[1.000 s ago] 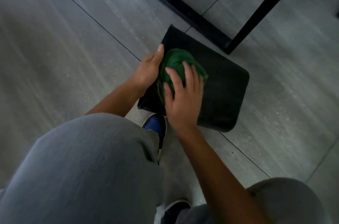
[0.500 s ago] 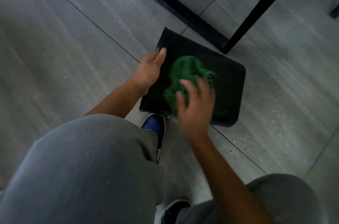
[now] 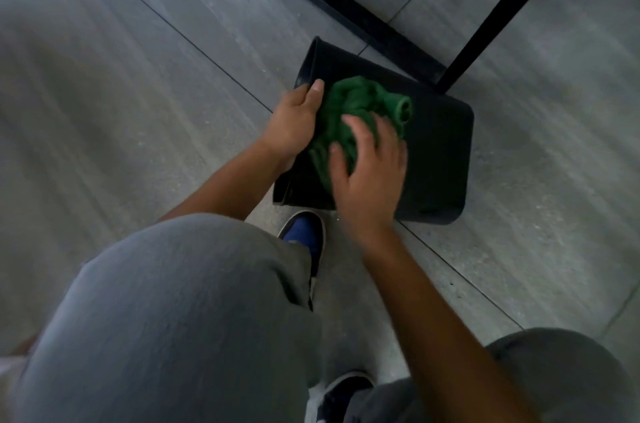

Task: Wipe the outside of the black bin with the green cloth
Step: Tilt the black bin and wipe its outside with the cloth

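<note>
The right hand (image 3: 369, 177) slid the green cloth (image 3: 360, 118) back toward nine o'clock.
Its curled fingers grip the cloth on the black bin (image 3: 440, 152) (lying sideways); the left hand (image 3: 294, 121) holds the bin's edge.

Green cloth (image 3: 363, 111) on black bin (image 3: 436, 145); grey floor (image 3: 138, 93), grey trousers (image 3: 173, 318), blue shoe (image 3: 301, 232).
</note>
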`<state>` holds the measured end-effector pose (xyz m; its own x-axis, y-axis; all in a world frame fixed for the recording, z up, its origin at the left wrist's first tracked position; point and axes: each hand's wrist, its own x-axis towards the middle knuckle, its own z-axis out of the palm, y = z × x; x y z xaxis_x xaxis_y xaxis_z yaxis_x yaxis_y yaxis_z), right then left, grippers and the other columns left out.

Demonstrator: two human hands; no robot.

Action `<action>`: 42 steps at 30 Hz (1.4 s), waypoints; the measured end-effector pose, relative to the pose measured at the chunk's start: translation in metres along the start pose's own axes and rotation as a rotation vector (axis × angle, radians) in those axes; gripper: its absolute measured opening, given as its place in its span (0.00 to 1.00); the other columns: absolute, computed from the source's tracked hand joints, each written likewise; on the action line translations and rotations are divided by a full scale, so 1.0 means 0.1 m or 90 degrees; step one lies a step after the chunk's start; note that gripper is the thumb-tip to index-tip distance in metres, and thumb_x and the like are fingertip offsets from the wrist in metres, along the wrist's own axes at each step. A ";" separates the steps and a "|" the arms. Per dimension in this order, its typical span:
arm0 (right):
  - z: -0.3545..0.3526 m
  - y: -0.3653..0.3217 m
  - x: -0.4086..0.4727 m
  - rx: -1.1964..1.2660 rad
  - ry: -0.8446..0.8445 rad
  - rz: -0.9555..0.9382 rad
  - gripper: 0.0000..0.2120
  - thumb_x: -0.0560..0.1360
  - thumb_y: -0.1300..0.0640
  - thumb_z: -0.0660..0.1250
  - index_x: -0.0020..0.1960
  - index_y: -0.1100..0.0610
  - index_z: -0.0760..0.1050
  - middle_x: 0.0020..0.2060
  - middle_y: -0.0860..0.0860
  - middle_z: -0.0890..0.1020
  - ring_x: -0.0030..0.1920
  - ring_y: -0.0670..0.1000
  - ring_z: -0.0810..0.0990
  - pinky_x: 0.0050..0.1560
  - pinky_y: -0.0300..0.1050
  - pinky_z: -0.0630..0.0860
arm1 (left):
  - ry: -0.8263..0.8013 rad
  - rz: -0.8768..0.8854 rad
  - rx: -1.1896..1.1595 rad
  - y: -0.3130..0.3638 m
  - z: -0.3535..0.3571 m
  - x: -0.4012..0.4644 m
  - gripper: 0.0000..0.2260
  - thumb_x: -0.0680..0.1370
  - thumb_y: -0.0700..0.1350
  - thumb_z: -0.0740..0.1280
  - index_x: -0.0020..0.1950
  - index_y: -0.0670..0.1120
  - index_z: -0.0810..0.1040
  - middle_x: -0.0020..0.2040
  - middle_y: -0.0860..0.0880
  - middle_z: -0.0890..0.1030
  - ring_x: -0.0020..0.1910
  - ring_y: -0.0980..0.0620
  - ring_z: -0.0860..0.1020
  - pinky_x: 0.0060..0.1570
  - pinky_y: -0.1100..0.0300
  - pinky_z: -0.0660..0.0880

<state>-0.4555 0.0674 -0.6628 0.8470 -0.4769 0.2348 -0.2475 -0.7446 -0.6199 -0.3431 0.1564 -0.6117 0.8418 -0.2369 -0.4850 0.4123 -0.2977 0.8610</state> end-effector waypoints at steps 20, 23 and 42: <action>-0.23 0.70 0.63 -0.048 0.006 0.177 0.22 0.83 0.51 0.61 0.76 0.51 0.69 0.73 0.61 0.72 0.73 0.61 0.71 0.70 0.62 0.71 | -0.057 0.010 0.052 -0.04 0.04 -0.07 0.20 0.87 0.57 0.55 0.59 0.47 0.81 0.53 0.43 0.86 0.50 0.49 0.86 0.50 0.56 0.83; -0.41 1.14 0.40 -0.060 0.020 0.295 0.23 0.84 0.53 0.61 0.78 0.54 0.66 0.74 0.64 0.69 0.71 0.64 0.71 0.69 0.61 0.73 | -0.056 0.021 0.070 -0.12 -0.01 -0.01 0.17 0.86 0.59 0.54 0.56 0.54 0.80 0.48 0.52 0.86 0.43 0.60 0.86 0.35 0.73 0.77; -0.57 1.31 -0.37 -0.039 0.040 0.473 0.26 0.85 0.43 0.58 0.80 0.48 0.60 0.68 0.62 0.74 0.62 0.66 0.78 0.57 0.58 0.75 | -0.025 0.101 0.211 0.05 -0.03 -0.01 0.14 0.84 0.62 0.55 0.58 0.59 0.76 0.52 0.58 0.83 0.48 0.63 0.83 0.46 0.69 0.78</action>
<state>-0.5460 -0.0393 -0.7101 0.4183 -0.8888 -0.1872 -0.7715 -0.2389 -0.5897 -0.3407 0.1575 -0.6062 0.8695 -0.3371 -0.3610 0.1375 -0.5367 0.8325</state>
